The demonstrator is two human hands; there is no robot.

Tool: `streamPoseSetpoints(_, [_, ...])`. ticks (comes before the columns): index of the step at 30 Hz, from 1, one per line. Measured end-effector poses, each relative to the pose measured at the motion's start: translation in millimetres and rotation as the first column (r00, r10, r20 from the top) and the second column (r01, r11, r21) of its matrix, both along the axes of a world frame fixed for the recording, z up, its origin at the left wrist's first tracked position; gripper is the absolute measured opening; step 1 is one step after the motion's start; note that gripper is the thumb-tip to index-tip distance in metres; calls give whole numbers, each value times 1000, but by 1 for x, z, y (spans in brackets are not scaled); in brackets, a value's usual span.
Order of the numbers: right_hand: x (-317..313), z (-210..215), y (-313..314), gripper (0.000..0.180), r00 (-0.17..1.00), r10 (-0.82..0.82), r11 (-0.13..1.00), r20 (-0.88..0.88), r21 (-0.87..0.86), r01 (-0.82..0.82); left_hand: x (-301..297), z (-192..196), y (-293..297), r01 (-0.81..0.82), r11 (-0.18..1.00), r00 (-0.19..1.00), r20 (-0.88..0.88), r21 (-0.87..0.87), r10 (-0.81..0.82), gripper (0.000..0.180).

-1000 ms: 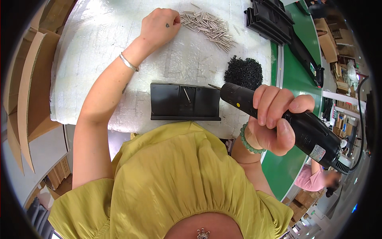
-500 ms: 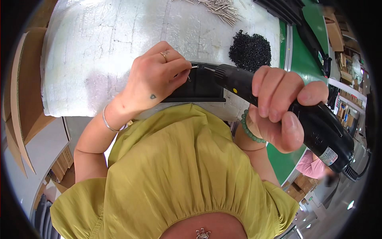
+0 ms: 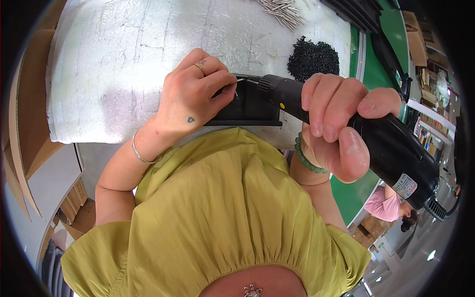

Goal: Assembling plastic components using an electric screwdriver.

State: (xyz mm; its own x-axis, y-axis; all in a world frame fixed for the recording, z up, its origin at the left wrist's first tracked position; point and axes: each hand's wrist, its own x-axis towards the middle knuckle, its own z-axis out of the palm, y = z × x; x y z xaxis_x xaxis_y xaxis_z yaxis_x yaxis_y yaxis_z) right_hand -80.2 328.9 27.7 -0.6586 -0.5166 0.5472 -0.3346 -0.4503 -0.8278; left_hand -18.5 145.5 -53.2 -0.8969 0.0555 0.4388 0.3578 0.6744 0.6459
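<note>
My left hand (image 3: 195,96) is closed in a pinch over a black part (image 3: 255,109) lying at the near edge of the padded work surface. From its fingertips sticks out a thin silver pin (image 3: 240,80), which points toward the bit of a black electric screwdriver (image 3: 396,151). My right hand (image 3: 336,121) wraps around the screwdriver's body, which slants down to the right. The bit reaches the far edge of the black part, close to the left fingertips. Whether it sits in a screw is too small to tell.
White wrapped padding (image 3: 123,64) covers the work surface. A heap of small black screws (image 3: 314,59) lies beyond the screwdriver, with loose silver pins (image 3: 284,12) farther back. Long black parts (image 3: 356,12) rest on the green table (image 3: 391,59). Cardboard (image 3: 37,114) stands at left; a person in pink (image 3: 383,204) is at right.
The screwdriver and my right hand have shifted slightly left, bringing the tool's nose closer to my left fingertips. My left hand keeps its pinch almost in place.
</note>
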Motion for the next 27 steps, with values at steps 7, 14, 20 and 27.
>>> streamPoseSetpoints(7, [-1, -1, -6, 30, 1000, -9, 999, 24, 49, 8, -1, -2, 0, 7, 1000, 1000, -3, 14, -7, 15])
streamPoseSetpoints(14, [4, 6, -19, 27, 999, -1, 993, 45, 116, -4, 0, -5, -1, 43, 998, 999, -22, 35, -42, 14])
streamPoseSetpoints(20, [4, 6, -28, 25, 998, -14, 985, 54, 170, 4, 2, -9, 0, 31, 998, 999, -29, 57, -29, 13])
streamPoseSetpoints(27, [6, 7, -32, 24, 997, -37, 983, 68, 180, 25, 5, -8, 1, 36, 999, 999, -17, 14, -35, 12])
